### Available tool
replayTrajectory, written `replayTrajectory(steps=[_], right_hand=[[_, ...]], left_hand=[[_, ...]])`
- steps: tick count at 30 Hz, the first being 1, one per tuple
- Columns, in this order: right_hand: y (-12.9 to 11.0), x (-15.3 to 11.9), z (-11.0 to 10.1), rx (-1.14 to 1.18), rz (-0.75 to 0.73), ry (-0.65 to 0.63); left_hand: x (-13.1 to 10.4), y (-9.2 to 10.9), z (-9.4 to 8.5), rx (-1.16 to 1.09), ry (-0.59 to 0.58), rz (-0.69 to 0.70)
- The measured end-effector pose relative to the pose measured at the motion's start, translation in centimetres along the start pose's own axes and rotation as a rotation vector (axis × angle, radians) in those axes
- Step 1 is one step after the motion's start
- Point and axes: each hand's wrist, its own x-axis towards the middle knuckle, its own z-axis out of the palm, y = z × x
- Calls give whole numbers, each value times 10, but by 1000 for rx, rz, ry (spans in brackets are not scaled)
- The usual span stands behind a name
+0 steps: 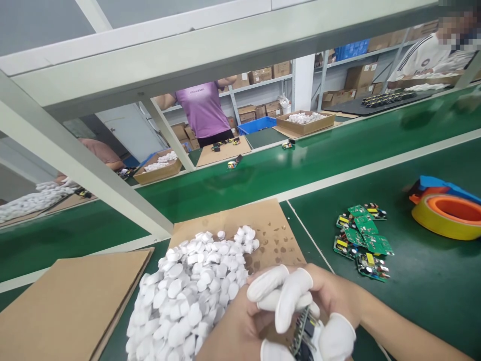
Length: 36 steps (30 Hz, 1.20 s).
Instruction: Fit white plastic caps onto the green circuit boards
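Observation:
At the bottom of the head view, both my hands wear white finger cots and close around a small circuit board (303, 331). My left hand (240, 321) grips it from the left, its thumb low in the frame. On the other side my right hand (334, 296) holds the board between thumb and fingers. Something white sits against the board, partly hidden by my fingers. Beside my left hand lies a big heap of white, roundish flat pieces (188, 301) on a cardboard sheet (270, 220). Several green circuit boards (363, 230) with yellow parts lie piled to the right.
A yellow tape roll (443, 218) with a blue and orange holder is at right. Folded cardboard (63, 301) lies left. A pale metal frame (105, 155) crosses above. Beyond the green belt (338, 155), carrying circuit boards, are co-workers and a box of white pieces (304, 125).

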Motion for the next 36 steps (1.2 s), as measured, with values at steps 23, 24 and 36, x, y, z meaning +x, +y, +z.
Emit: replayTrajectory(steps=[23,24,36], right_hand=[[18,-6,-8,-202,-78,207],[18,-6,-8,-219,-87,220],[19,-7,-12,-263,-76,207]], left_hand=[[18,15,8,30,133,12],[18,15,9,42,150,4],[20,16,12,91,296,11]])
